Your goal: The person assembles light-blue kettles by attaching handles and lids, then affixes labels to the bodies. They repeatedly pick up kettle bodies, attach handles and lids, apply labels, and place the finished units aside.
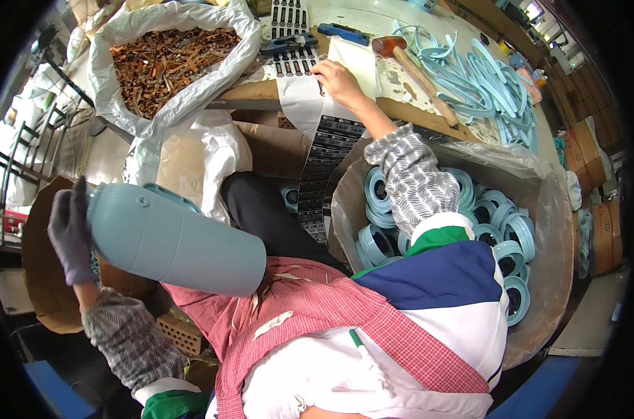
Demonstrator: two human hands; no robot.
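A light-blue, jug-like cylinder point(181, 241) with a rounded end and a side handle lies tilted across my lap. My left hand point(70, 234), in a grey glove, holds it by the rounded end; the palm side is hidden. My bare right hand point(341, 85) reaches over the table edge, thumb and fingers pinched on a small dark label point(322, 89). Beneath those fingers runs a white backing strip point(299, 98) with rows of black labels. Its printed black length point(331, 146) hangs off the table between my knee and the bin.
A white sack point(243, 52) of rusty brown metal pieces stands at far left. On the table point(400, 91) lie a mallet point(425, 80), blue-handled tools point(343, 33) and light-blue plastic strips point(495, 84). A lined bin point(550, 279) of light-blue rings point(519, 234) stands at right.
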